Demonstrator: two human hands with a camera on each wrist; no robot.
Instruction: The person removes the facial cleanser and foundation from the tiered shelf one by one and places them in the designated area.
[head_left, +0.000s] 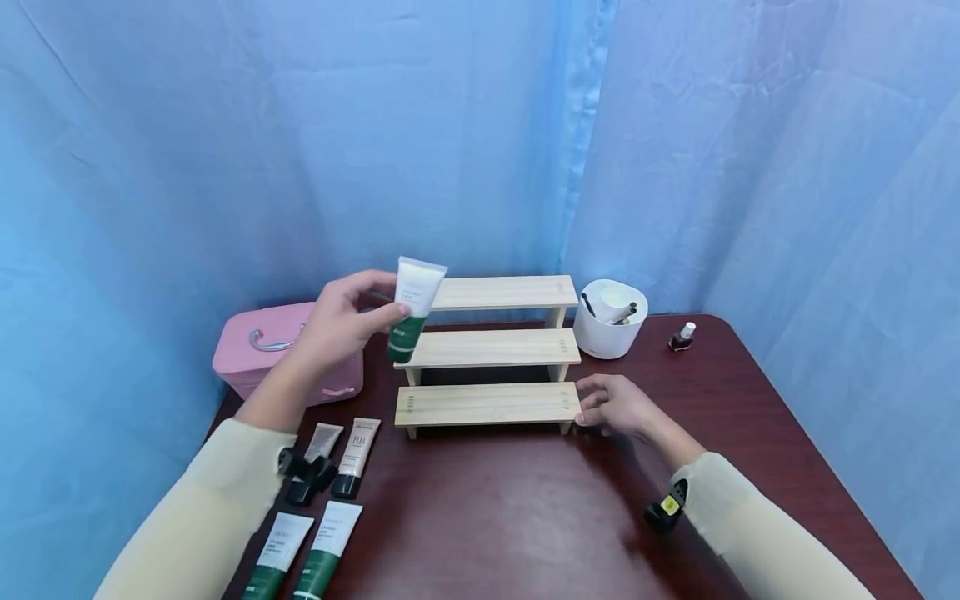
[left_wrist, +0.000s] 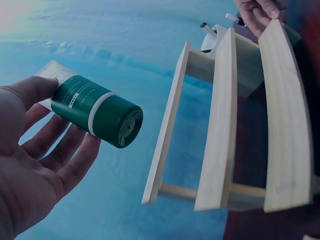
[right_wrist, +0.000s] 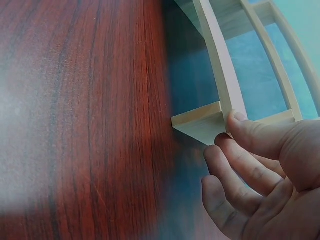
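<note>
My left hand (head_left: 341, 321) grips a white and green squeeze tube (head_left: 417, 302) between thumb and fingers, in the air before the left end of a three-step wooden display rack (head_left: 491, 348). Its green cap (left_wrist: 121, 120) points down in the head view. At the rack's right end, my right hand (head_left: 615, 404) pinches the corner of the lowest step, thumb on the board's edge and a fingertip beneath, as the right wrist view (right_wrist: 255, 170) shows. Two more white and green tubes (head_left: 330, 542) and two beige tubes with black caps (head_left: 357, 450) lie at the table's left; my left sleeve partly covers one beige tube.
A pink case (head_left: 258, 333) with a metal handle stands behind my left forearm. Right of the rack are a white holder (head_left: 606, 337) with slim items in it and a small dark bottle (head_left: 682, 337) with a white cap. Blue curtains (head_left: 450, 150) hang behind the dark red-brown table (head_left: 495, 517).
</note>
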